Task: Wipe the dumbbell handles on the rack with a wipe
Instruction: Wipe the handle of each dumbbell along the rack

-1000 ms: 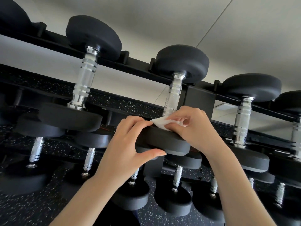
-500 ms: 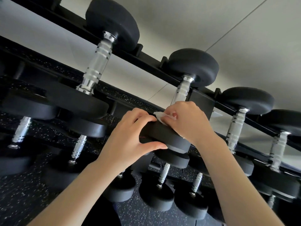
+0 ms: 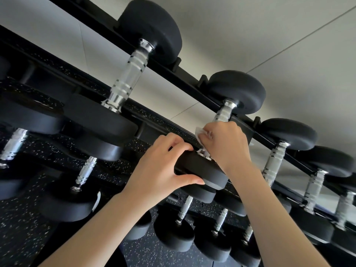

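- Gripping the near black head of the middle dumbbell, my left hand has fingers curled over its top edge and the thumb pressed against its lower rim, the same hold as a second ago.
- My right hand is closed around the white wipe and wraps it about the lower part of the chrome handle, just above that near head.
- A second ago the wipe lay flatter, pinched out toward my left fingers; now only a crumpled corner shows at my right knuckles, and a scrap peeks out under the hand by the head.
- My right hand has crept a little up the handle, covering more of it; only the upper knurled stretch below the far head stays bare.
- This dumbbell sits on the top tier of the rack, between a bigger dumbbell to the left and a smaller one to the right.
- My view has tipped and shifted, so the rack now runs more steeply from upper left to lower right.
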Action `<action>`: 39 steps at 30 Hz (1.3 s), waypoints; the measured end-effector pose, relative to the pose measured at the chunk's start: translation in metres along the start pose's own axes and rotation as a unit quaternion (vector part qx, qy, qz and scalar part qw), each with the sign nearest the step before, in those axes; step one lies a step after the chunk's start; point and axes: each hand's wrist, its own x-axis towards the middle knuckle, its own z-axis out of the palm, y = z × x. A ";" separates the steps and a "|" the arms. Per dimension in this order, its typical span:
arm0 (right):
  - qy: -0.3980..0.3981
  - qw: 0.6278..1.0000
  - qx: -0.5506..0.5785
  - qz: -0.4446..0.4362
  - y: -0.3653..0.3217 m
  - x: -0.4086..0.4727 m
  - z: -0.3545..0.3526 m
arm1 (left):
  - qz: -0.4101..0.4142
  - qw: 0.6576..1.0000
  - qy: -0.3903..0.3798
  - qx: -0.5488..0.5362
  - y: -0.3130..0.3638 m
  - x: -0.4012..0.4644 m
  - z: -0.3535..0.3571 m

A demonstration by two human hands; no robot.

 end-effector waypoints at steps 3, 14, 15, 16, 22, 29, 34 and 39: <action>0.051 0.999 0.007 -0.005 0.003 0.006 0.004 | 0.001 1.000 -0.001 0.008 0.000 0.001 -0.001; 0.031 0.998 0.044 -0.041 0.014 -0.010 0.004 | 0.009 1.000 -0.016 0.012 -0.002 0.002 -0.001; 0.032 0.998 0.048 -0.038 0.014 -0.009 0.004 | 0.011 1.000 -0.017 0.011 -0.002 0.003 -0.001; 0.035 0.997 0.051 -0.035 0.014 -0.008 0.005 | 0.012 1.000 -0.017 0.010 -0.002 0.003 -0.002; 0.071 0.996 0.059 -0.020 0.010 -0.004 0.010 | 0.013 1.000 -0.016 0.009 -0.002 0.004 -0.002; 0.130 0.989 0.069 -0.024 0.016 0.017 0.007 | 0.011 1.000 -0.018 0.006 -0.003 0.004 -0.001; 0.175 0.981 0.083 -0.013 0.024 0.038 0.001 | 0.013 1.000 -0.018 0.008 -0.004 0.004 -0.001; 0.266 0.958 0.109 -0.006 0.024 0.041 0.013 | 0.014 1.000 -0.016 0.009 -0.003 0.004 -0.002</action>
